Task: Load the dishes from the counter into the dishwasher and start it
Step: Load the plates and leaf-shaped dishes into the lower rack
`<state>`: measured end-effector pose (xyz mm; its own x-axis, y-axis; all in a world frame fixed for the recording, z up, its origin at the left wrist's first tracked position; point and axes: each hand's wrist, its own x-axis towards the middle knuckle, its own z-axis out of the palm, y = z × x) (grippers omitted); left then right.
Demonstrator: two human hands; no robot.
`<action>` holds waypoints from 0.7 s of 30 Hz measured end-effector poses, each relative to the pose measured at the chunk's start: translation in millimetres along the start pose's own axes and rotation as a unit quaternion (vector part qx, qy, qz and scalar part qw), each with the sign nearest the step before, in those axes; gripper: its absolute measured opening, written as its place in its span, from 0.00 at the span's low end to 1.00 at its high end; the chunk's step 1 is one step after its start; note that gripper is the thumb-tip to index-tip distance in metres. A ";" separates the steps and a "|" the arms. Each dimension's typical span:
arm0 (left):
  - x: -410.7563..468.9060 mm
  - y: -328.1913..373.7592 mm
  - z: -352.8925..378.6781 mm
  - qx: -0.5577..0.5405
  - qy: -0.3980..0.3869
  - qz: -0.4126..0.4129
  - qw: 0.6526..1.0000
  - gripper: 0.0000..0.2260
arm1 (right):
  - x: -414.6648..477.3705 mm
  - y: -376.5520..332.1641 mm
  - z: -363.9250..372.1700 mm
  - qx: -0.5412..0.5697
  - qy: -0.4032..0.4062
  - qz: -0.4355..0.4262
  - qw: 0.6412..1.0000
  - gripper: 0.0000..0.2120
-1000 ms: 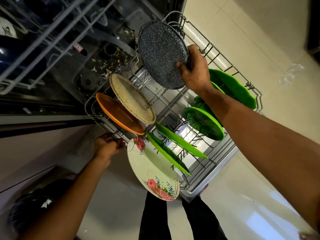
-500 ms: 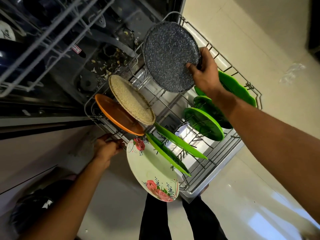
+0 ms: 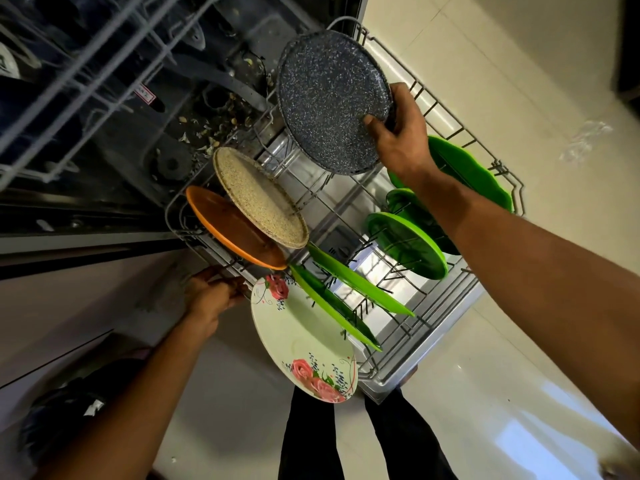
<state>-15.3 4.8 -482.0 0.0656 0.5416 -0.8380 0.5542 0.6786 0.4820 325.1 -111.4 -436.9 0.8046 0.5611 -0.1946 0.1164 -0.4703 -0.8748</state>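
Note:
My right hand (image 3: pixel 398 133) grips the rim of a dark speckled plate (image 3: pixel 329 98), held on edge over the back of the pulled-out lower rack (image 3: pixel 450 306). My left hand (image 3: pixel 211 299) grips the rack's left rim. Standing in the rack are a beige speckled plate (image 3: pixel 259 199), an orange plate (image 3: pixel 232 230), a floral white plate (image 3: pixel 304 341) and several green plates (image 3: pixel 405 244).
The dishwasher tub (image 3: pixel 194 109) lies open at upper left, with food scraps on its floor and the upper rack (image 3: pixel 86 64) above. Pale floor tiles (image 3: pixel 519 393) surround the rack. My dark-trousered legs (image 3: pixel 311 438) stand just below it.
My right hand has carried the dark speckled plate to the right and slightly up, toward the rack's back. My left hand has stayed on the rack rim.

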 end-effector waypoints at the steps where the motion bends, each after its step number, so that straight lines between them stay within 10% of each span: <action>1: -0.2 -0.3 0.0 0.000 0.000 0.000 1.000 0.17 | 0.5 2.6 0.3 0.006 0.001 0.005 1.000 0.13; 21: 7.6 -5.3 -8.5 -0.022 -0.018 -0.014 1.000 0.20 | 4.7 24.6 31.7 -0.112 -0.087 0.043 0.989 0.13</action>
<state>-24.9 9.5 -488.7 0.0810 0.5049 -0.8594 0.5191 0.7147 0.4688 313.3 -98.8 -473.4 0.7067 0.6122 -0.3547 0.1934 -0.6494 -0.7355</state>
